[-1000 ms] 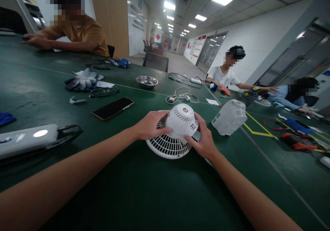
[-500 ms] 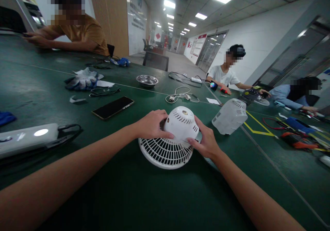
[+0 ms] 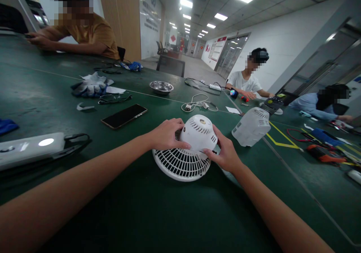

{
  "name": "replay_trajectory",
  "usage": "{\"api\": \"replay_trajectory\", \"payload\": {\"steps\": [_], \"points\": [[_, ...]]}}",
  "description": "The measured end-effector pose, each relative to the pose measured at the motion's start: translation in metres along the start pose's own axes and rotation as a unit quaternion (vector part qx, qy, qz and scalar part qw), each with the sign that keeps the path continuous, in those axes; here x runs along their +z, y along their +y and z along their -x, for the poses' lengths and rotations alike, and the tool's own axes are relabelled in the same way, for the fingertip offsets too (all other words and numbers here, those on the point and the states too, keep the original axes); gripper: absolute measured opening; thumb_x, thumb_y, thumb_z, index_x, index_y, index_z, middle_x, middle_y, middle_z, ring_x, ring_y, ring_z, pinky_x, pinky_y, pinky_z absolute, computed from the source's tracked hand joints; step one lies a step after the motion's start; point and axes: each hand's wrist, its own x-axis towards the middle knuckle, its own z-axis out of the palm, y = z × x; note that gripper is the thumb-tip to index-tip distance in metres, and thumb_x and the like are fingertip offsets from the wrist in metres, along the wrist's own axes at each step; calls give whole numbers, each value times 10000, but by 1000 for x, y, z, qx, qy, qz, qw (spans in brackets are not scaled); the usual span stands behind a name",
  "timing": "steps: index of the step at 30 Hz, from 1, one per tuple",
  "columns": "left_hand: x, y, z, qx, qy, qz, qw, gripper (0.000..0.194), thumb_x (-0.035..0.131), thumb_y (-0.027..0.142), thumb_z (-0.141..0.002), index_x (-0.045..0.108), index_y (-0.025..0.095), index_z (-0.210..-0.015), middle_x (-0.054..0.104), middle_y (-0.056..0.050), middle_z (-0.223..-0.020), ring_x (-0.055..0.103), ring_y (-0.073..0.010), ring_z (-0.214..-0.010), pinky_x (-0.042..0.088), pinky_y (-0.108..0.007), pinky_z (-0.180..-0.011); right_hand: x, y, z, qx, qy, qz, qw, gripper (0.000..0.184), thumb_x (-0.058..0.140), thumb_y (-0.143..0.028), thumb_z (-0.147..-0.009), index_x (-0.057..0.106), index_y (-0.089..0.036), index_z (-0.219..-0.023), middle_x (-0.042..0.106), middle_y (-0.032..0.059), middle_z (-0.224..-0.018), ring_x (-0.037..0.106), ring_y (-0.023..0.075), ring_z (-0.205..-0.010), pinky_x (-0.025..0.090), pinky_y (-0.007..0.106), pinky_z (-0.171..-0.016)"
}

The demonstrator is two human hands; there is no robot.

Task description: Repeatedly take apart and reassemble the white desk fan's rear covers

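Observation:
A white fan head [image 3: 194, 144] lies grille-down on the green table [image 3: 169, 215], its round motor housing facing up. My left hand [image 3: 166, 134] wraps the left side of the housing, fingers curled round it. My right hand [image 3: 225, 153] grips the right side, thumb on the housing's lower edge. A second white fan part [image 3: 251, 127] lies just to the right, apart from my hands.
A black phone [image 3: 124, 116], a white power bank [image 3: 29, 147], gloves [image 3: 90, 87], a steel bowl [image 3: 161, 87] and a white cable [image 3: 199, 104] lie on the table. Tools [image 3: 324, 153] lie at the right. Three other people sit at the table's far sides.
The fan head has shifted slightly toward me and tilted, showing more grille. Both hands keep their grip on the housing. The person at the right has drawn an arm back.

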Motion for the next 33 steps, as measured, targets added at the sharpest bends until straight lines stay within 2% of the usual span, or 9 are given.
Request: {"api": "replay_trajectory", "payload": {"steps": [8,14,22,26,30,33], "points": [[0,2,1,-6,6,4,1000,662,650,719,-803,703,153,-1141,649,-141,-1183,597,-312,-1035,476,-480,-896,0,7,-1,-31,-2,18,999,942,725,-494,-857,240,-286,-1638,505,128,-1569,602,376,-1312,527,611,-1063],[2,0,1,-14,4,-16,1000,594,652,664,-816,704,169,-1141,651,-134,-1199,602,-311,-1059,460,-463,-913,-1,11,-4,-15,-21,5,1000,935,735,-499,-855,264,-274,-1630,526,144,-1548,613,377,-1294,530,617,-1051],[-3,6,2,-30,-18,-9,999,708,628,742,-794,701,164,-1196,629,-145,-1254,577,-329,-1112,440,-483,-964,-6,9,-7,-16,-36,26,999,946,728,-527,-854,254,-272,-1632,482,149,-1584,562,390,-1358,483,646,-1092],[-3,5,2,-31,-23,-6,999,729,621,756,-786,698,169,-1212,621,-145,-1264,568,-330,-1114,432,-493,-978,-4,2,-8,10,-45,27,999,949,740,-542,-848,268,-255,-1620,498,163,-1567,567,389,-1350,481,631,-1094],[-1,3,2,-34,-24,-6,999,745,596,755,-804,682,152,-1234,614,-154,-1272,557,-342,-1132,430,-498,-983,0,-3,-11,44,-19,6,999,932,776,-543,-821,328,-262,-1587,557,157,-1514,607,381,-1296,505,618,-1065],[2,1,2,-28,-13,-6,999,759,597,758,-800,664,148,-1246,615,-161,-1270,558,-346,-1120,431,-505,-970,0,-3,-14,39,-17,-13,999,901,780,-535,-819,366,-269,-1573,574,144,-1500,608,381,-1292,494,628,-1071]]}}
